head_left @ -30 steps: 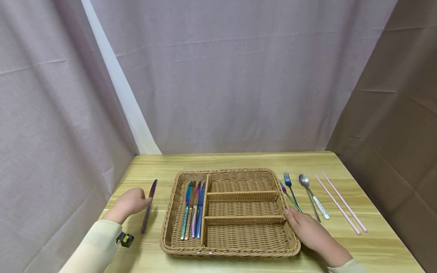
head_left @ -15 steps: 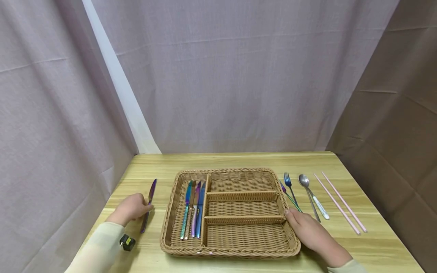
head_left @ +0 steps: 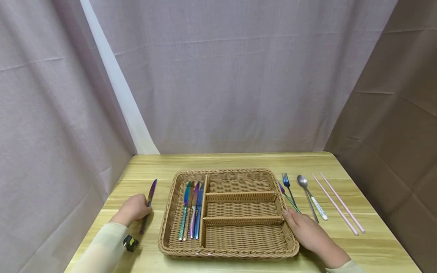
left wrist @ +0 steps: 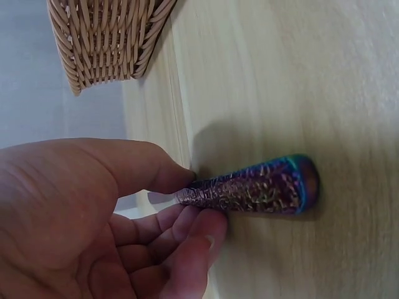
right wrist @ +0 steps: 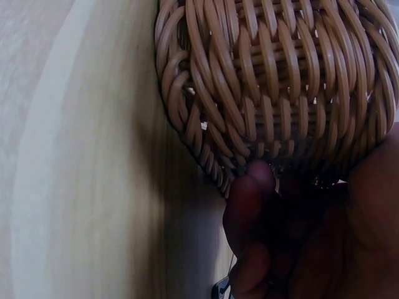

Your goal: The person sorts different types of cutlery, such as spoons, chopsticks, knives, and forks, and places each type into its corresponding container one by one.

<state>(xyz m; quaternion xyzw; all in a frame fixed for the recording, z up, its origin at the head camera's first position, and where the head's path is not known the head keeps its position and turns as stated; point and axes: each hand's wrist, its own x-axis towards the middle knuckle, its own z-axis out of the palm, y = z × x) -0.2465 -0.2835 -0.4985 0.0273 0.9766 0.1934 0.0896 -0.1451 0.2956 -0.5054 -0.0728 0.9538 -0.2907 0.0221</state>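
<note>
My left hand [head_left: 131,209] pinches a purple iridescent table knife [head_left: 152,190] by its handle, left of the basket. In the left wrist view, thumb and fingertips hold the knife's textured handle [left wrist: 255,189] close over the wood. At the other side, my right hand [head_left: 308,231] grips the right rim of a woven basket [head_left: 228,251], thumb on top. The right wrist view shows its fingers [right wrist: 244,208] curled under the wicker wall [right wrist: 274,81]. Several knives [head_left: 192,212] with coloured blades lie side by side in the basket's long left compartment.
Three compartments split by wicker dividers [head_left: 242,220] fill the basket's right part. On the table [head_left: 235,161] to the right lie forks [head_left: 286,182], spoons [head_left: 302,181] and two pink chopsticks [head_left: 336,204]. Grey curtains [head_left: 225,87] hang behind the table.
My left hand has moved slightly down along the knife to its handle and closed its thumb and fingers on it. The right hand stays on the basket rim.
</note>
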